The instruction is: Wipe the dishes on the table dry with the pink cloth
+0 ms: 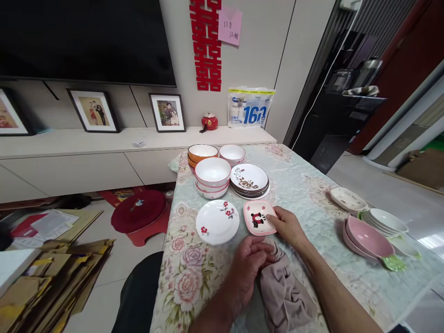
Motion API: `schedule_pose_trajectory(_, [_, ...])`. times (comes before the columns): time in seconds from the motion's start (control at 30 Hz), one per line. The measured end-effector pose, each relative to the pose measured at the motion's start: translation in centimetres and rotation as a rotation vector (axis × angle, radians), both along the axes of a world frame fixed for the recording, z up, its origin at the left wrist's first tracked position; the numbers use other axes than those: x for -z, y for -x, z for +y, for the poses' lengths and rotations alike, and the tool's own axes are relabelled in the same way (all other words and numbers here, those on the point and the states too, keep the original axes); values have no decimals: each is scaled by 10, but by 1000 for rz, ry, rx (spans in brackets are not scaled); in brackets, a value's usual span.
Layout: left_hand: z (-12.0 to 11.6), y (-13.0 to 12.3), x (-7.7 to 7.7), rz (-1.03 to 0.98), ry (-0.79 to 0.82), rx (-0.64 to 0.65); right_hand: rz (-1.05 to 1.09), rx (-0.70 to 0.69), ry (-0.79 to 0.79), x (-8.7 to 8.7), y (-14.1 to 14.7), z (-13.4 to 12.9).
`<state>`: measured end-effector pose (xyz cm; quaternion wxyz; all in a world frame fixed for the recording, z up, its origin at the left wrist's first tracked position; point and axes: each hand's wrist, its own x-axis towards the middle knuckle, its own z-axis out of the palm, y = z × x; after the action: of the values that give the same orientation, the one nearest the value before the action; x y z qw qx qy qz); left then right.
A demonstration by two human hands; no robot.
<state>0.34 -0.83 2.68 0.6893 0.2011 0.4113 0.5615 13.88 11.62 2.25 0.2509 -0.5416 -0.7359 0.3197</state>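
Floral tablecloth [289, 162] — right hand [288, 225] nearly closed on the square dish's [259, 216] three-o'clock rim. Left hand [247, 262] half-curled by the cloth [284, 289] — grip unclear.

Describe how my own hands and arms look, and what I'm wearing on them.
Your left hand and right hand are ungloved, and no ring can be made out. Both forearms are bare as far as the picture shows: no sleeve, watch or bracelet is visible.
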Motion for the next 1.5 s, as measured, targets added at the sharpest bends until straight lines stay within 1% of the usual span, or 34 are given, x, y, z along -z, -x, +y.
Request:
schedule_pose_trajectory(0.07, [0, 1, -1, -78, -10, -15, 65, -17, -5, -4, -7, -5])
schedule_pose_trajectory(0.13, [1, 1, -3, -136, -35, -23, 105, -37, 25, -10, -12, -10])
schedule_pose_trajectory(0.3, [2, 2, -4, -203, -76, -35, 186, -130, 95, -20, -14, -21])
schedule_pose_trajectory(0.4, [3, 3, -4, -237, -47, -36, 272, -204, 185, -23, -19, -24])
schedule_pose_trajectory(0.5, [3, 3, -5, -263, 3, -72, 352, -284, 291, -29, -30, -23])
schedule_pose_trajectory(0.57, [3, 4, -6, -274, 26, -85, 329, -313, 322, -33, -39, -23])
schedule_pose_trajectory(0.63, [3, 4, -6, -279, 33, -91, 214, -369, 330, -36, -46, -25])
schedule_pose_trajectory(0.73, [4, 5, -6, -275, 33, -111, 28, -501, 253, -37, -44, -34])
schedule_pose_trajectory(0.83, [4, 6, -7, -245, 35, -133, 21, -563, 145, -36, -31, -44])
schedule_pose_trajectory(0.93, [3, 6, -9, -207, 13, -131, 45, -611, 180, -36, -26, -47])
schedule_pose_trajectory(1.0, [3, 6, -9, -182, 11, -118, 25, -574, 202, -40, -35, -43])
schedule_pose_trajectory(1.1, [2, 4, -7, -137, 28, -113, 5, -396, 202, -49, -59, -36])
schedule_pose_trajectory(1.17, [2, 2, -5, -124, 41, -102, 115, -293, 205, -55, -71, -35])
schedule_pose_trajectory(1.2, [2, 0, -5, -126, 46, -95, 195, -238, 179, -57, -74, -37])
schedule_pose_trajectory(1.27, [1, -2, -6, -137, 55, -82, 377, -111, 50, -60, -71, -42])
schedule_pose_trajectory(1.37, [-1, -3, -8, -159, 47, -49, 582, 87, -260, -57, -52, -53])
schedule_pose_trajectory(1.43, [-1, -2, -8, -171, 34, -19, 547, 142, -430, -53, -36, -59])
schedule_pose_trajectory(1.47, [-2, -2, -8, -177, 21, -12, 477, 148, -519, -50, -28, -62])
schedule_pose_trajectory(1.5, [-2, -1, -8, -181, 7, -10, 383, 125, -574, -47, -22, -63])
